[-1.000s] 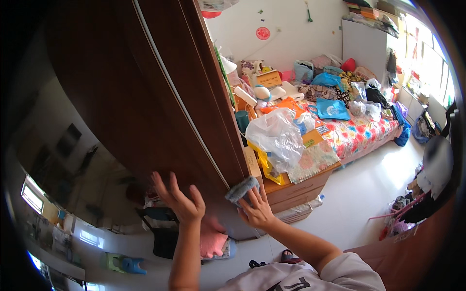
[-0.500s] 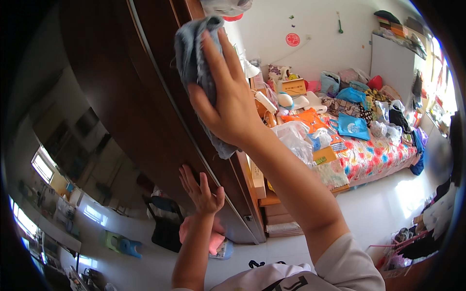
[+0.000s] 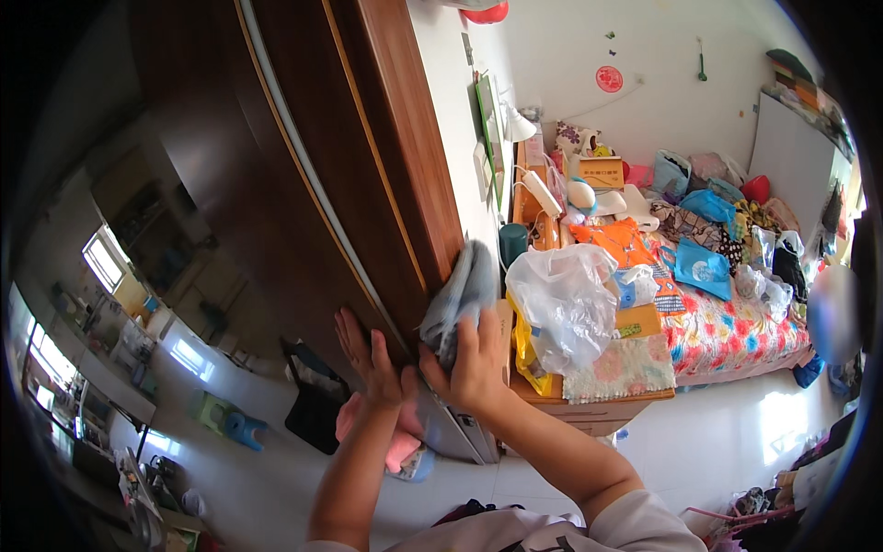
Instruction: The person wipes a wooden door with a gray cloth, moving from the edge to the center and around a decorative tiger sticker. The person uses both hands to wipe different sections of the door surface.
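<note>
A tall dark brown wardrobe (image 3: 303, 212) with glossy doors and a reddish-brown side edge fills the left half. My right hand (image 3: 474, 363) presses a crumpled grey-blue cloth (image 3: 460, 299) against the wardrobe's side edge, low down, with the fingers bent over it. Just to the left, my left hand (image 3: 372, 368) lies on the glossy door with its fingers stretched out, holding nothing. The two hands are close together, the thumbs almost meeting.
Beside the wardrobe stands a wooden cabinet (image 3: 589, 419) with a clear plastic bag (image 3: 566, 294) on top. Behind it, a flowered bed (image 3: 736, 336) is heaped with bags and clothes. A dark chair (image 3: 313, 405) and a blue stool (image 3: 244, 430) show at lower left.
My right hand has come down the wardrobe edge with the cloth, from high up to beside my left hand. The left hand stays on the door. The view has shifted slightly.
</note>
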The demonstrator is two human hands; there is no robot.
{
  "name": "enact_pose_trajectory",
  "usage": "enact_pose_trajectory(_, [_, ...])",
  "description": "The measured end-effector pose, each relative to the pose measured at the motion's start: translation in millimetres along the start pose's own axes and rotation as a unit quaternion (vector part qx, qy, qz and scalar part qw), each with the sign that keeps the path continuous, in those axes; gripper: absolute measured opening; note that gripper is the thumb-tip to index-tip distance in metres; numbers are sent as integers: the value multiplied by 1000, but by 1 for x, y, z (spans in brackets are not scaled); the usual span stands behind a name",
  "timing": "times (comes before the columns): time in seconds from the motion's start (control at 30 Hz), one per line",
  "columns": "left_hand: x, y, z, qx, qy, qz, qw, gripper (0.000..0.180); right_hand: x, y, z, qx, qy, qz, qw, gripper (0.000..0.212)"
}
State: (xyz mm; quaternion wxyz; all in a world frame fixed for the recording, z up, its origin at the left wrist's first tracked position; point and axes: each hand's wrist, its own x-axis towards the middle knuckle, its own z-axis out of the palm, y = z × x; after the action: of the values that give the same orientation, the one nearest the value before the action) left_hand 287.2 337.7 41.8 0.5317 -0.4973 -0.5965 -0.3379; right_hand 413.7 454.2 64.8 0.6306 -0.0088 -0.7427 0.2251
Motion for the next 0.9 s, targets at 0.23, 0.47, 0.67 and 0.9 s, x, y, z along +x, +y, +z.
enact_pose_trajectory(0.23, [0,0,-2,9,11,-12,1000,72,77,-36,-19,-72,-47,-72,994,49])
enact_pose_trajectory(0.47, [-6,-2,2,3,-4,-12,1000,74,193,-47,-20,43,45,-163,985,65])
enact_pose_trajectory(0.67, [-6,-2,-2,7,-2,-14,1000,75,200,-25,-12,195,48,-127,971,66])
enact_pose_trajectory(0.9, [-4,0,1,5,5,-9,1000,75,129,3,-17,157,-40,-58,985,72])
